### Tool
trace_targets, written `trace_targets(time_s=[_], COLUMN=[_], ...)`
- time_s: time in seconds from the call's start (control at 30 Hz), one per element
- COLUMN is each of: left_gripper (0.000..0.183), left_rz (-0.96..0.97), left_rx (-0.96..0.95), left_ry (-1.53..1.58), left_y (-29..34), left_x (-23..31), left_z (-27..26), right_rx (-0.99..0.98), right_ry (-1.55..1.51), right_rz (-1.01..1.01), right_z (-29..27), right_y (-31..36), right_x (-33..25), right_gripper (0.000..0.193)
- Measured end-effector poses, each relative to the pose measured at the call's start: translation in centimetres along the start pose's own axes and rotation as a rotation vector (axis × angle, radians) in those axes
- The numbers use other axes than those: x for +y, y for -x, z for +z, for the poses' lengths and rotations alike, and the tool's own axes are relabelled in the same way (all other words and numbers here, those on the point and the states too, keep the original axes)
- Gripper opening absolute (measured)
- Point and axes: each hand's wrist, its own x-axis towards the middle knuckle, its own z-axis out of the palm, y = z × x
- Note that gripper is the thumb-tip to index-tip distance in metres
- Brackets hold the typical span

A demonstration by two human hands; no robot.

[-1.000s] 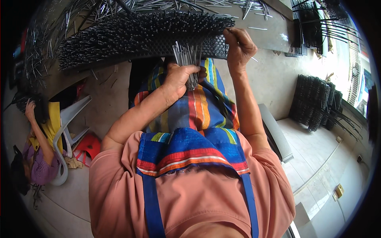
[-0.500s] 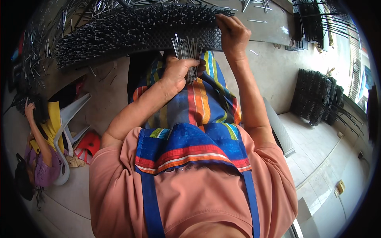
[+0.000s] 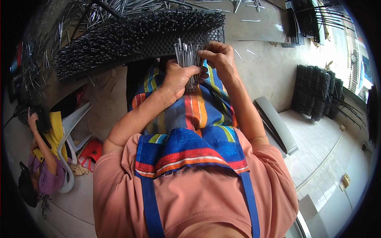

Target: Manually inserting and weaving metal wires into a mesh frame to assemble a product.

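Note:
My left hand is closed round an upright bundle of thin grey rods, held over my striped apron. Their tops stick out above the thumb and their lower ends show below it. At the bundle's right side my right hand has finger and thumb pinched on a thin rod, partly hidden by the fingers. Just beyond both hands lies a long black panel with rows of holes. Dense upright black rods fill most of it; bare holes show along its near right part.
Loose rods lie heaped behind the panel. Stacks of black rod-filled pieces stand at the right, near a grey curved panel. To the left, another person sits by a pale chair with an arm raised.
My right hand has come down and inward from the panel's right end to the bundle. The left hand keeps its hold on the rods.

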Motion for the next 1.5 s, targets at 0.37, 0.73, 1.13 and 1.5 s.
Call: trace_targets(time_s=[0.37,0.73,1.13,1.5], left_gripper=[0.013,0.015,0.014,0.015], left_rz=[-0.127,-0.026,-0.019,0.002], left_rx=[0.156,0.117,0.093,0.038], left_ry=[0.057,0.099,0.143,0.161], left_y=[-0.8,-0.7,-0.6,-0.2], left_x=[-1.3,-0.7,-0.5,-0.4], left_z=[-1.3,-0.9,-0.4,0.7], right_rx=[0.519,0.453,0.526,0.015], right_ry=[-0.219,0.192,0.497,-0.039], right_rz=[-0.59,-0.821,-0.787,-0.051], right_z=[-2.6,-2.6,-2.0,-0.2], right_y=[-2.8,-4.8,-4.2,0.6], right_x=[-0.5,0.3,0.3,1.0], right_gripper=[0.003,0.01,0.01,0.008])
